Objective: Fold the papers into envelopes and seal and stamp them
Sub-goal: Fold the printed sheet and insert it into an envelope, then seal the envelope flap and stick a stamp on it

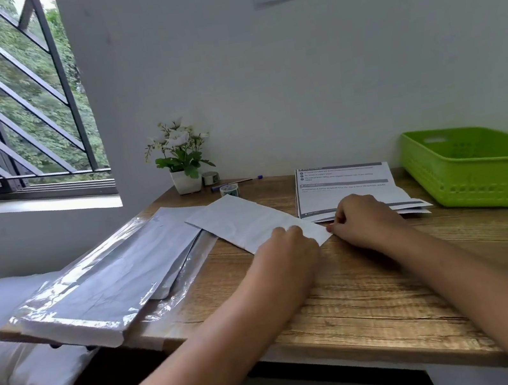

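A white envelope (243, 219) lies slanted on the wooden table (379, 289). My left hand (283, 247) rests on its near end, fingers curled over the paper. My right hand (363, 219) pinches the envelope's near right corner. A stack of printed papers (344, 187) lies just behind my right hand. A pack of envelopes in clear plastic wrap (106, 281) lies at the table's left edge. A small tape roll (229, 190) stands at the back, with a second roll (210, 178) and a pen (237, 182) near it.
A green plastic basket (483, 167) sits at the back right. A potted plant with white flowers (181, 160) stands against the wall. A white pillow (8, 337) lies left of the table below a barred window (5, 99).
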